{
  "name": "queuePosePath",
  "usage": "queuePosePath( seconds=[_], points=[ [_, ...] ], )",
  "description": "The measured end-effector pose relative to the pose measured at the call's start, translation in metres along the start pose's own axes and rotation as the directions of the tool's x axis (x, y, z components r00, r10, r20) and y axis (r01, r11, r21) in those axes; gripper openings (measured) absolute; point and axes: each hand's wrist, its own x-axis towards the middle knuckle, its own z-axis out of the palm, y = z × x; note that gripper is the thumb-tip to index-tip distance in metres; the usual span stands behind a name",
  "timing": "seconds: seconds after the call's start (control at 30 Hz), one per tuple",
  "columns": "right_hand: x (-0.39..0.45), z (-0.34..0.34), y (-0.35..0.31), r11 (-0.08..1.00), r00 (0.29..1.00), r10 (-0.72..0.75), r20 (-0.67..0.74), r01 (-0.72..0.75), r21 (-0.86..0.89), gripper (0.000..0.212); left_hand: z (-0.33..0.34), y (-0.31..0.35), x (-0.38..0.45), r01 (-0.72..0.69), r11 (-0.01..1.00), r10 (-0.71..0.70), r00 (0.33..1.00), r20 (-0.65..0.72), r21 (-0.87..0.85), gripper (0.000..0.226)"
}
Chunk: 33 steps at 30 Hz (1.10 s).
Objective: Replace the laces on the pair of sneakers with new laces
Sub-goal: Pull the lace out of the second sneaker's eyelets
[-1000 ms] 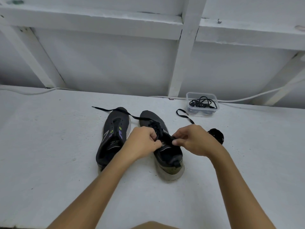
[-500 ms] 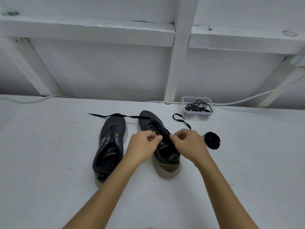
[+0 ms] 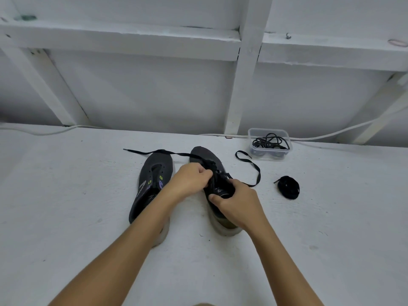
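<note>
While both sneakers stand side by side near the middle of the white table (image 3: 66, 217), toes toward its far edge, the right sneaker (image 3: 210, 164) is gripped at its collar by the right hand (image 3: 237, 204), and its black lace (image 3: 247, 161) is pinched at the eyelets by the curled fingers of the left hand (image 3: 189, 180). The left sneaker (image 3: 154, 171) is seen unlaced, with one lace end draped across its toe. A coiled lace bundle (image 3: 288, 187) is found nearer the right edge, and a clear tub (image 3: 269, 131) of laces near the far edge.
</note>
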Motion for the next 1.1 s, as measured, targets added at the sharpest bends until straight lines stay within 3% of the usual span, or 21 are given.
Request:
queuePosePath(
  seconds=[0.33,0.47,0.67,0.87,0.97,1.1],
  points=[
    [-0.002,0.005,0.0,1.0,0.996,-0.01,-0.086,0.009,-0.007,0.037,0.002,-0.018,0.002,-0.016,0.964,0.042,0.995,0.094,-0.265,0.014],
    [-0.003,0.007,0.0,1.0,0.994,0.009,-0.106,-0.009,0.004,0.036,0.006,-0.019,0.003,-0.091,0.986,0.092,0.996,0.0,-0.14,0.006],
    [-0.003,0.01,-0.004,1.0,0.992,0.024,-0.122,-0.024,-0.001,0.037,0.006,-0.015,0.007,-0.011,0.923,-0.044,0.99,-0.134,-0.385,0.017],
    [-0.007,0.011,-0.001,1.0,0.991,0.021,-0.133,-0.018,0.025,0.036,0.011,-0.023,-0.005,0.04,0.926,-0.013,0.997,0.073,-0.376,0.023],
    [-0.006,0.011,-0.001,0.999,0.99,0.031,-0.135,-0.028,0.021,0.037,0.011,-0.019,-0.005,0.01,0.933,-0.014,1.0,-0.008,-0.36,0.016],
    [-0.006,0.01,-0.001,0.999,0.991,0.042,-0.125,-0.038,0.034,0.039,0.008,-0.011,0.004,-0.032,0.881,-0.048,0.987,-0.157,-0.473,0.013]
  ],
)
